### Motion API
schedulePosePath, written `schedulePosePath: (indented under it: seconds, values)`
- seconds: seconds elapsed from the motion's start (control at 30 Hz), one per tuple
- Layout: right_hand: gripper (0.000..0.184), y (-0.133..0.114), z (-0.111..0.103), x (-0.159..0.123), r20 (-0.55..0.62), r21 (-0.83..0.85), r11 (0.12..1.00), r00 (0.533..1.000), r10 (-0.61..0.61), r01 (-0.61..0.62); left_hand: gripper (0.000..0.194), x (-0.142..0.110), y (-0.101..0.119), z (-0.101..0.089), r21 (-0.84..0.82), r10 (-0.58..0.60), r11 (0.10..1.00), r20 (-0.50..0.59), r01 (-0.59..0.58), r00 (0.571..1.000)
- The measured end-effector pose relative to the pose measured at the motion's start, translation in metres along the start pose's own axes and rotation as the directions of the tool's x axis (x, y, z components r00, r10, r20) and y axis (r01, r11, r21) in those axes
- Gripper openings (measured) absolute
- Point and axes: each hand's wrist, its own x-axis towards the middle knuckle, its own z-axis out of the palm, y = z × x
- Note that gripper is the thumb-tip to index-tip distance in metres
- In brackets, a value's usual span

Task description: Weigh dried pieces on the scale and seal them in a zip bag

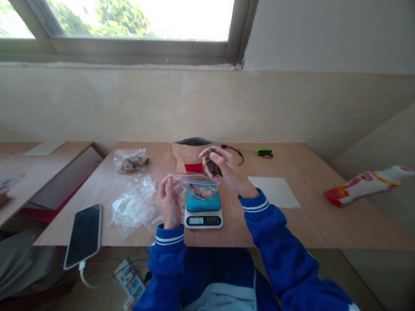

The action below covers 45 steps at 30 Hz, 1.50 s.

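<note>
My left hand (169, 199) is closed on the left edge of a clear zip bag (203, 190), which has some brown pieces inside. The bag hangs over a small kitchen scale (204, 219) with a blue platform and a lit display. Above the bag's right side, my right hand (223, 167) is wrapped round a clump of dark brown dried pieces (213, 164); their exact kind I cannot make out. Behind both hands stands a brown paper pouch (181, 153) with a red label, its top gaping.
A filled clear bag (131, 160) and a heap of thin plastic bags (132, 209) lie to the left. A phone (83, 235) with a cable rests at the front left edge. Right are white paper (275, 192), a green-and-black screwdriver (264, 152) and a bottle (366, 185).
</note>
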Motion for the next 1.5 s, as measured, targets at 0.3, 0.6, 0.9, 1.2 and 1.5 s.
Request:
schedulePosePath:
  seconds: [0.3,0.6,0.9,1.2,1.5]
  values:
    - [0.034,0.015,0.002,0.006,0.418,-0.441,0.894,0.900,0.119,0.086,0.025,-0.005,-0.018,0.012,-0.037,-0.028,0.999,-0.001,0.028,1.000]
    - [0.067,0.024,0.004,0.013,0.362,-0.669,0.668,0.641,0.677,-0.327,0.031,-0.005,-0.015,0.003,-0.004,-0.124,0.992,0.117,0.125,0.985]
    - [0.062,-0.009,0.038,0.018,-0.024,-0.891,0.347,0.792,0.610,-0.294,0.029,-0.008,-0.009,0.002,-0.046,-0.160,0.985,0.119,0.166,0.980]
    - [0.055,0.018,0.038,0.037,-0.189,-0.942,0.195,0.912,0.365,-0.273,0.032,0.001,-0.004,0.001,-0.042,-0.237,0.971,-0.015,0.237,0.971]
    - [0.056,0.032,0.047,0.038,-0.394,-0.875,0.218,0.897,0.200,-0.432,0.035,-0.002,-0.011,-0.008,0.006,-0.239,0.971,0.018,0.239,0.971]
